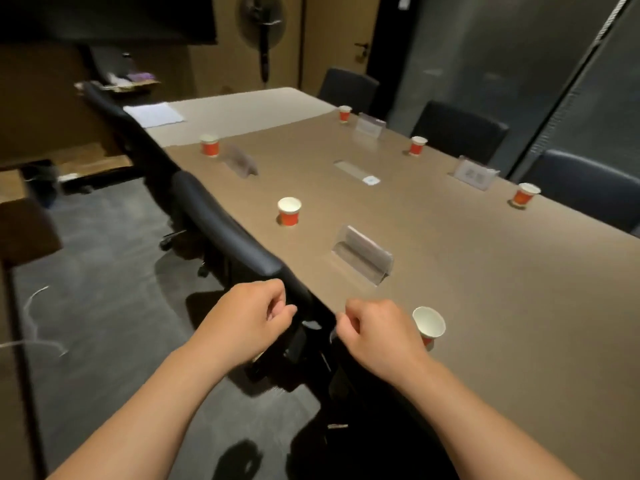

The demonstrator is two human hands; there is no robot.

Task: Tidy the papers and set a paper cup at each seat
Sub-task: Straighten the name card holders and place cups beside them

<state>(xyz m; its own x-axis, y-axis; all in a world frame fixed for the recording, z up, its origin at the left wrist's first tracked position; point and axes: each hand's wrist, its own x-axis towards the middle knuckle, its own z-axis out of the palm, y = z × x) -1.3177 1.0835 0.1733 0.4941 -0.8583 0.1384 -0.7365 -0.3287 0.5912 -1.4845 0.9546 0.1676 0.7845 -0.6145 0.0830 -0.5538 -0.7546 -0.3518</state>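
Both hands loosely curled | table (450, 237) holds six cups | dim room

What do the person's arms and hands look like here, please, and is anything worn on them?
Both forearms are bare as far as the picture shows: no sleeves, gloves, watch or bracelet. The left hand and the right hand carry no rings that can be seen on the fingers, though the picture is slightly blurred. No markings or straps show on either wrist.
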